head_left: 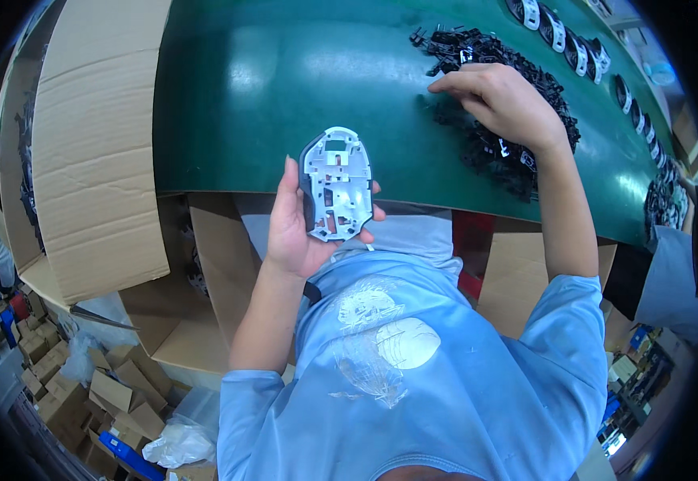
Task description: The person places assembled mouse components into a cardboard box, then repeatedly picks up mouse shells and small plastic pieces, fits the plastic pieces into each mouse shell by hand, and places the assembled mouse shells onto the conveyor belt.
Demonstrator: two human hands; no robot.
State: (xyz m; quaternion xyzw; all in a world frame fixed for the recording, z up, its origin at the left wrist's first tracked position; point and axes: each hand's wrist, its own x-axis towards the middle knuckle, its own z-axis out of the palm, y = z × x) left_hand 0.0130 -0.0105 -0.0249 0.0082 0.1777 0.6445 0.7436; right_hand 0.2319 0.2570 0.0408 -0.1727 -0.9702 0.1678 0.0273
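Note:
In my left hand (286, 232) is a mouse shell (349, 188), light grey with a dark side edge. Its inner face is turned up, showing ribs and rectangular cut-outs. The fingers wrap beneath it and the thumb lies along its left side, just in front of the table edge. My right hand (509, 104) is over a heap of small black plastic parts (553, 100) on the right of the table. Its fingers are bent together with the index finger pointing left. What they hold, if anything, is too small or hidden to make out.
The green table (285, 88) spans the front. Rows of black-and-white mouse shells (553, 32) line its far right. At the left stands a large cardboard box (100, 152); an open carton (221, 248) sits below the edge. Another person's grey clothing (669, 276) shows at right.

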